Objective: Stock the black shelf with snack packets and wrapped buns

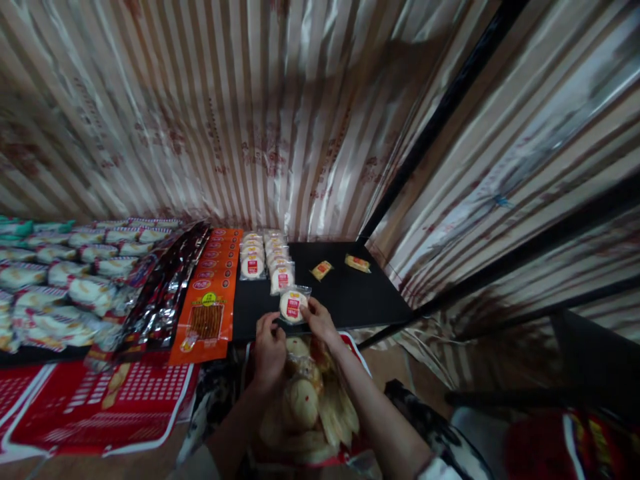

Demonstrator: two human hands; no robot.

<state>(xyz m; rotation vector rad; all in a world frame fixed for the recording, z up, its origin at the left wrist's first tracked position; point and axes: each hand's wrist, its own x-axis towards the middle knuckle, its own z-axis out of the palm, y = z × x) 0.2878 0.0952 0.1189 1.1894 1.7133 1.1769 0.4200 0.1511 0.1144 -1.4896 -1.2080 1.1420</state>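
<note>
A clear packet with a round white cake or cracker and a red label (294, 305) is at the front edge of the black shelf (320, 300). My right hand (320, 321) pinches this packet at its right side. Beside its lower left edge, my left hand (270, 348) has curled fingers; what they hold, if anything, is hidden. Just behind are two rows of similar packets, a left row (253, 265) and a right row (282, 275), each overlapping toward the wall. Below my hands, a red basket (357, 348) holds pale, wrapped items (303, 403).
Two small yellow packets, one nearer (321, 269) and one farther right (357, 263), lie on the shelf. Orange snack bags (206, 293), dark shiny bags (167, 287) and many white packets (90, 293) fill the left. Another red basket (145, 407) sits below; a black frame bar (425, 140) slants at right.
</note>
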